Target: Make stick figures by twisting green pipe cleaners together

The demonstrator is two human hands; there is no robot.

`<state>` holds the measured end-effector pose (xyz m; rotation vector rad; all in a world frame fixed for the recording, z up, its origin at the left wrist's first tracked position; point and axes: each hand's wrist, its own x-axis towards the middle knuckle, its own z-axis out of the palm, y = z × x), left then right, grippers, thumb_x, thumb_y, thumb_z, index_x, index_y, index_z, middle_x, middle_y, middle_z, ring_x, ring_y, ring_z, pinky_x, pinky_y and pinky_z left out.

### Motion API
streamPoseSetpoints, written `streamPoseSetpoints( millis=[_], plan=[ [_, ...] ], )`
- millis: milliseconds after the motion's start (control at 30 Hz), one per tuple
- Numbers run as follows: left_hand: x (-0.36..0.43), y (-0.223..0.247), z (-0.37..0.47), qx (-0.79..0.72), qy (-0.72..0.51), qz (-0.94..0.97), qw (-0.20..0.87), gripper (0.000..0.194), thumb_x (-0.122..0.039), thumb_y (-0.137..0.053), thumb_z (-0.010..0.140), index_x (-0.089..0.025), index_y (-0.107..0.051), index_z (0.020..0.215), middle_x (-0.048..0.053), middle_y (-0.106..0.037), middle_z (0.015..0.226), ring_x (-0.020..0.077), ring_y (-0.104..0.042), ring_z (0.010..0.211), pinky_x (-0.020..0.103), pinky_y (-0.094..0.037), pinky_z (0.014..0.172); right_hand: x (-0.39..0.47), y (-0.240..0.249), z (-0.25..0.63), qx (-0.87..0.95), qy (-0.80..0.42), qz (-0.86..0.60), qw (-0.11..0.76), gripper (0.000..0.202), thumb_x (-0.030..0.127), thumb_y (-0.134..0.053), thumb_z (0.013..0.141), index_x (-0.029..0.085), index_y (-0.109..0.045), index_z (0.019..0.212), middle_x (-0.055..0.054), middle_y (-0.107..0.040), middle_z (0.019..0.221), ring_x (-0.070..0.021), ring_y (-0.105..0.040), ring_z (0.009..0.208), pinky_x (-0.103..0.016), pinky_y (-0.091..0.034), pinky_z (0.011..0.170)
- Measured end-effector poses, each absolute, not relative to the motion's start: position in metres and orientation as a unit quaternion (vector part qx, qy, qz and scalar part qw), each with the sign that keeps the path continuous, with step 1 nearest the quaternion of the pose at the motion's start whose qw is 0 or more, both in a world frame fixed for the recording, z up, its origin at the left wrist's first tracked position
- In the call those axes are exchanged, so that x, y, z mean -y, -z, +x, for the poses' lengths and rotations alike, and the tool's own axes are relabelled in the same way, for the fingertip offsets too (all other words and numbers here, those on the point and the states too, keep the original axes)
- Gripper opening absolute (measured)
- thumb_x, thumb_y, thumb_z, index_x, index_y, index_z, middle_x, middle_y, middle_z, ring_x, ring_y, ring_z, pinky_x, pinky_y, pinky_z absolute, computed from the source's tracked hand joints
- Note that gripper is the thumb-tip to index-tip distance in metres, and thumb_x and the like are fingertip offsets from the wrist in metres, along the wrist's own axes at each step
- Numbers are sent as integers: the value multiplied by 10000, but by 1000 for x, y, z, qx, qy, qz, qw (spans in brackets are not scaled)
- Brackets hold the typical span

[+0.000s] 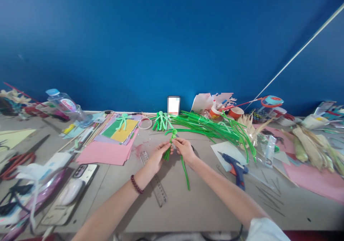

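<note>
Both my hands meet over the middle of the table around a small green pipe cleaner figure (174, 132) with a looped head on top. My left hand (164, 151) pinches its lower part, where a bunch of dark green strands points down. With thumb and fingers closed, my right hand (184, 148) grips the figure's upper part. A loose green pipe cleaner (185, 173) hangs from beneath my right hand toward the tabletop. Behind stand finished-looking green pipe cleaner figures (161, 121), and another figure (122, 121) lies on coloured sheets at left.
A pile of green pipe cleaners (209, 124) lies behind my hands. A metal ruler (157, 189) is under my left forearm. At right rests a blue glue gun (236, 167); at left are pink paper (103, 154), a phone (57, 214), scissors (20, 162) and a bottle (67, 105).
</note>
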<state>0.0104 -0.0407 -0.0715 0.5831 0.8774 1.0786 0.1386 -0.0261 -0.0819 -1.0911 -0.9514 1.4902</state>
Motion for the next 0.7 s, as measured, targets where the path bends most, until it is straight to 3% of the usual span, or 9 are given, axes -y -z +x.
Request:
streamPoseSetpoints(
  millis=[167,300,500,700],
  plan=[
    [42,74,11,-461,-528,420,577,235,-331,-760,613,-146,-677,733,7,-651,628,124,-573,556,250,-442,585,28,84,138,437,-545,-484,527,321,463,-696,625,148,-642,663,68,-374,431,-47,-276,403,-203,-196,386],
    [43,74,10,-451,-528,477,538,229,-369,-690,695,-145,-678,740,17,-638,623,133,-570,597,248,-432,597,28,87,137,461,-528,-477,530,301,453,-665,669,152,-655,680,52,-415,450,-64,-319,424,-210,-220,401],
    [44,69,10,-403,-511,374,661,235,-359,-716,665,-136,-645,689,-12,-576,559,98,-511,505,221,-380,508,31,85,135,452,-552,-448,538,321,481,-644,691,161,-645,716,66,-408,450,-57,-270,399,-209,-193,387],
    [46,67,11,-320,-477,286,767,179,-268,-713,655,-116,-618,661,-20,-515,539,75,-468,481,202,-360,487,40,72,130,440,-540,-449,560,310,475,-648,690,167,-622,659,23,-528,507,-70,-342,410,-210,-249,380]
  ],
)
